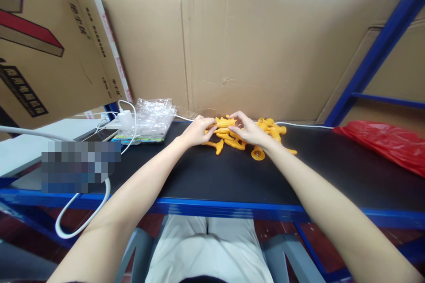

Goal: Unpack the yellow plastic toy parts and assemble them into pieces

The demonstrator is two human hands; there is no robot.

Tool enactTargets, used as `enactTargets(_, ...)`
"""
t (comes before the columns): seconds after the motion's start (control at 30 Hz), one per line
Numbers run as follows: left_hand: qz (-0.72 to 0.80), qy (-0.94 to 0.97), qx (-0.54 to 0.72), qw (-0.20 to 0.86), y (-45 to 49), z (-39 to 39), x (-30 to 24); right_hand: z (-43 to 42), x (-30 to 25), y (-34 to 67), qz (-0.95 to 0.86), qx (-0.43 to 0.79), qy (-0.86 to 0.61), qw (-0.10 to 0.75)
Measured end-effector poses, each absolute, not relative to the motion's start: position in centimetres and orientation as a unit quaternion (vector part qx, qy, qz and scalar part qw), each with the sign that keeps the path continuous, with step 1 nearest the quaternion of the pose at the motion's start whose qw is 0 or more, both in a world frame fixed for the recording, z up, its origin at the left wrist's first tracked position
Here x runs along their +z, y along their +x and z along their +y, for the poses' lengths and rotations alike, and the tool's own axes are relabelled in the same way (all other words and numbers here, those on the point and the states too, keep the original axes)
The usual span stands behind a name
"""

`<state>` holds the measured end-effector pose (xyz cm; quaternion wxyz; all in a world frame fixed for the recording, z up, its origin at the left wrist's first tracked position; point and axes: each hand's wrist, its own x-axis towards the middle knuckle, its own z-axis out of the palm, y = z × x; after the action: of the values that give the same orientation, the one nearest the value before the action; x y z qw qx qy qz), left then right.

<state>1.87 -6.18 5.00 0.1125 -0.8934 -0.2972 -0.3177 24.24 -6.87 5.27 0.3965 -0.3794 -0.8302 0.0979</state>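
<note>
Over a pile of orange-yellow plastic parts, my left hand (199,131) has its fingers closed at the left end of a chunky yellow plastic piece (226,123). My right hand (248,130) curls its thumb and fingers about the right end of that same piece. Below lie several loose yellow parts (235,143), some long and curved. A small branched part (219,147) rests under my left fingers. By my right wrist sits a round, cup-like yellow part (258,153), and more knobbly parts (278,131) lie behind that wrist. Fingertip contacts are small and partly hidden.
The black tabletop (212,179) has a blue metal front edge (232,207). Cardboard (265,53) walls the back. Clear plastic wrap (154,117), a white charger (125,119) and cables stand left; a red plastic bag (381,141) lies right. A blue post (375,48) slants at right.
</note>
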Motion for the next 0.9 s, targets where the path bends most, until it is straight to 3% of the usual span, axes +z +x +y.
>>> enactTargets(0.17,-0.310,-0.891,-0.311,0.114,1.9,-6.3,5.0,-7.2,5.5,24.3,-0.841,0.061,-0.370,0.391)
enactTargets(0.47,-0.300,-0.894,-0.296,0.151,1.7,-6.1,4.8,-6.3,4.5,24.1,-0.820,0.138,-0.411,0.374)
enactTargets(0.9,-0.321,-0.887,-0.303,0.136,1.4,-5.7,4.7,-5.9,4.7,24.7,-0.857,-0.010,-0.332,0.394)
